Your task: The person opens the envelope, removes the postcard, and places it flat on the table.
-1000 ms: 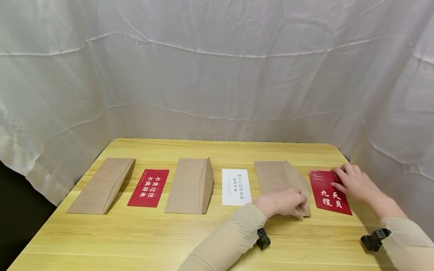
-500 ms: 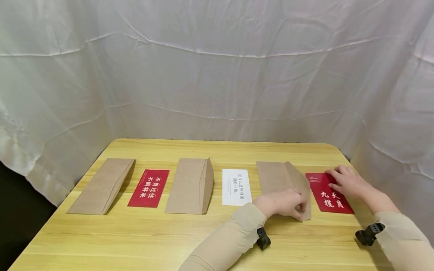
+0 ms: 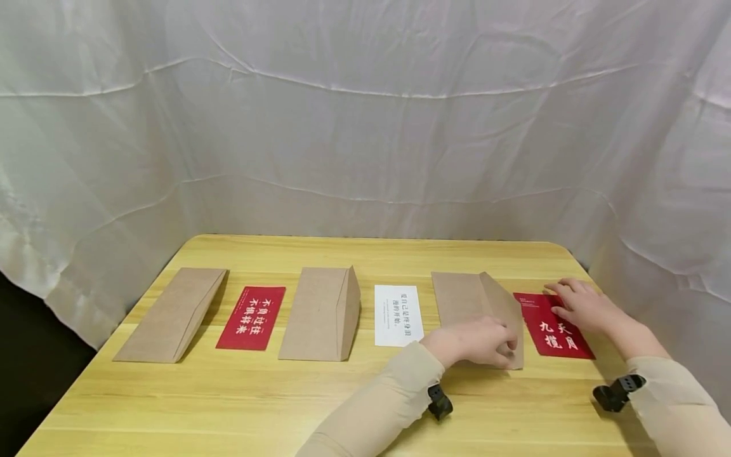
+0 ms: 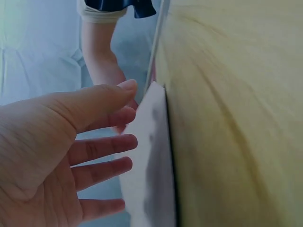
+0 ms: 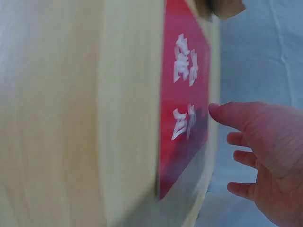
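Note:
At the right of the table, a brown paper envelope (image 3: 459, 295) lies with its flap on the right side. My left hand (image 3: 476, 343) is over its near half, and in the left wrist view the thumb and fingers are spread apart beside the envelope (image 4: 150, 156). A red card (image 3: 551, 333) with white Chinese characters lies just right of the flap, its left edge close to it. The fingertips of my right hand (image 3: 588, 308) rest at the card's upper right part. In the right wrist view the thumb (image 5: 222, 113) reaches the edge of the red card (image 5: 184, 94).
To the left on the wooden table (image 3: 245, 406) lie a white printed card (image 3: 394, 317), a second brown envelope (image 3: 311, 314), another red card (image 3: 251, 317) and a third envelope (image 3: 171, 314), in a row. A pale curtain (image 3: 365, 127) surrounds the table's back and sides.
The right-hand red card has slid slightly left and turned a little, the right hand moving left with it. The envelope by the left hand shifted slightly right, its flap crease now plainer.

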